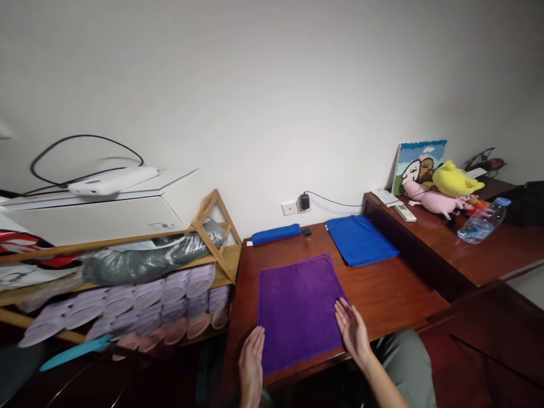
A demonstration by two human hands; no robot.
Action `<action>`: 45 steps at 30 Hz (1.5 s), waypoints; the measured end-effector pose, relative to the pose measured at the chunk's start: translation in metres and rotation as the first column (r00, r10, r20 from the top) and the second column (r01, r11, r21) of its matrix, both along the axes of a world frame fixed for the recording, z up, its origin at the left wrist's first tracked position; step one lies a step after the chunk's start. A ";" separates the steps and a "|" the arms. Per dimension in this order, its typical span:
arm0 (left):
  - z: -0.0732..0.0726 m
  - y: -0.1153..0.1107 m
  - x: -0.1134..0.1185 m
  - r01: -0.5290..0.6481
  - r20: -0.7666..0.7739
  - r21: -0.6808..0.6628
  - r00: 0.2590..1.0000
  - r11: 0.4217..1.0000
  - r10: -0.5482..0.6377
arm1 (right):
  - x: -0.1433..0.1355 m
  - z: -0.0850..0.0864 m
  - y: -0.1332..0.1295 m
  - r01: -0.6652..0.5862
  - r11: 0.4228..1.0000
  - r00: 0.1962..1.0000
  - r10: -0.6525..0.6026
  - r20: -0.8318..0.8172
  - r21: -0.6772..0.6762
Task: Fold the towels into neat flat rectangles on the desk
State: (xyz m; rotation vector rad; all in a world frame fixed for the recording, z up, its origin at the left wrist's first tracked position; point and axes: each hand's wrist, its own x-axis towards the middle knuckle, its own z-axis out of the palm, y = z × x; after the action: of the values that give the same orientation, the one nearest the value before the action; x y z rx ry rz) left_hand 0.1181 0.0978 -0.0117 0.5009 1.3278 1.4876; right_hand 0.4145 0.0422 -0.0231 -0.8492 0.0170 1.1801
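Observation:
A purple towel (300,311) lies spread flat on the reddish-brown wooden table (378,292), its near edge close to the table's front. My left hand (251,360) is at the towel's left edge, turned on its side with the fingers stretched out. At the right edge is my right hand (352,330), palm facing inward and fingers extended. Neither hand holds anything; whether they touch the cloth I cannot tell. Behind the towel lie a rolled blue towel (275,234) and, to the right, a flat folded blue towel (361,240).
A shelf (232,260) with several pale slippers (147,294) borders the table's left. To the right, a raised surface (442,249) bears plush toys (453,178), a remote (405,212) and a plastic bottle (484,222). A black plug (305,201) sits in the wall socket.

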 end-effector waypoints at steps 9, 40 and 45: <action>0.027 -0.010 0.036 0.144 0.005 0.164 0.989 0.976 -0.147 | 0.021 0.035 -0.009 0.078 0.995 0.997 -0.079 0.017 0.055; 0.036 0.011 0.122 0.312 0.306 0.053 0.899 0.948 -0.313 | -0.095 0.025 0.058 -0.200 0.974 0.979 0.202 -0.013 0.109; 0.023 0.018 0.076 0.119 0.330 -0.029 0.938 0.992 -0.103 | -0.035 -0.005 0.048 -0.086 0.995 0.996 0.087 -0.029 0.055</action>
State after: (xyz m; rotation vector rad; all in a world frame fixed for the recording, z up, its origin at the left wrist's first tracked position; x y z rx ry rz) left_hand 0.1937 0.1156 0.0114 0.2759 1.0529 1.3729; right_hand 0.3792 0.0898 -0.0283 -0.7909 -0.0259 1.2698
